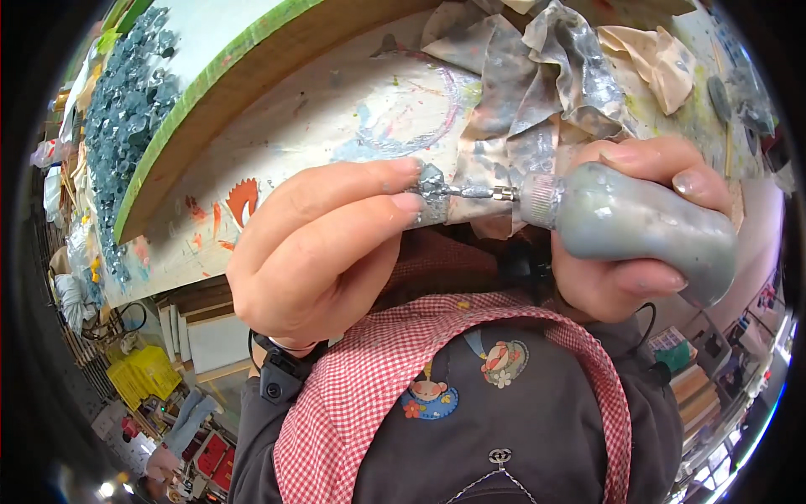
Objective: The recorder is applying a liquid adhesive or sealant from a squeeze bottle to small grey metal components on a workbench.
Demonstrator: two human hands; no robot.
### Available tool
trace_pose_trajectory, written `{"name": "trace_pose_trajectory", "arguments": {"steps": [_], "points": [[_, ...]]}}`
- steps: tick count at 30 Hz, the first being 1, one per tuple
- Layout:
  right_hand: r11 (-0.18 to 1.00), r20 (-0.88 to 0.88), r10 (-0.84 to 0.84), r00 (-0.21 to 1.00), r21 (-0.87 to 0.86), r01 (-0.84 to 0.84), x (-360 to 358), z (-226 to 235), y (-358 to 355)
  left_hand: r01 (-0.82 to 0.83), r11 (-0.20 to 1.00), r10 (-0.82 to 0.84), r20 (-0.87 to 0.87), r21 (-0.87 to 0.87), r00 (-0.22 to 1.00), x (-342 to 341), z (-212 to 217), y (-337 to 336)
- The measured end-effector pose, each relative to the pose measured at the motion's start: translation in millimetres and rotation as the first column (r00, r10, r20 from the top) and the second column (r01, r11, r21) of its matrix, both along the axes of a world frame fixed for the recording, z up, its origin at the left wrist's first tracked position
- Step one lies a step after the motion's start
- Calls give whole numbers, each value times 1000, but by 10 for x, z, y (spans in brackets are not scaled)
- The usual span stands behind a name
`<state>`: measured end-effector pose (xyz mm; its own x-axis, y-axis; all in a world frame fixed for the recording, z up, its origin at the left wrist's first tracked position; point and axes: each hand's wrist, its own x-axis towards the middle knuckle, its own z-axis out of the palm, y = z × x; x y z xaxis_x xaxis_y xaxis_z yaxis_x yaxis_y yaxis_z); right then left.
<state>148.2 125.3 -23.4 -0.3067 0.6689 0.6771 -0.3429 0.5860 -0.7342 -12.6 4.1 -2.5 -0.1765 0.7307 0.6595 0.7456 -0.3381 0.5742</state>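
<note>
Pinching small blue-grey piece (431, 202) between thumb and finger: left hand (315, 244). Right hand (588, 277) wrapped round grey squeeze bottle (642, 218), tilted sideways, metal nozzle (504, 193) toward the piece; tip contact unclear. Both held up at near side of counter (327, 118). Stained cloths (533, 80) behind. Green-edged board (197, 97) to the left, blue-grey heap (126, 118) beyond it.

"What's in the right grip (592, 284)?"
"A grey squeeze bottle (642, 223), nozzle (504, 193) pointing at a small grey piece (433, 210) pinched by the left grip (312, 252)."
"And along the desk's (323, 122) left edge?"
"Blue-grey bits (130, 109), heaped."
</note>
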Motion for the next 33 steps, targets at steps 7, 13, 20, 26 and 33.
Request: {"name": "trace_pose_trajectory", "arguments": {"steps": [7,13,20,26,33], "points": [[1000,-17,-27,999,3,27,-17,-12,-8,-26,999,27,32,-27,999,15,8,-2],[982,-85,-185,979,18,187,-63,-28,-11,-44,996,61,222,-81,973,7,19,-43],[1000,10,-4,1000,-7,4,-40,22,-10,-7,998,14,115,-58,993,-26,18,-29],[999,54,37,998,-23,-36,-34,52,-9,-25,999,29,99,-46,995,-6,25,-21],[998,77,51,996,-31,-49,-38,69,-4,-25,1000,27,96,-17,995,-5,6,-1]]}}
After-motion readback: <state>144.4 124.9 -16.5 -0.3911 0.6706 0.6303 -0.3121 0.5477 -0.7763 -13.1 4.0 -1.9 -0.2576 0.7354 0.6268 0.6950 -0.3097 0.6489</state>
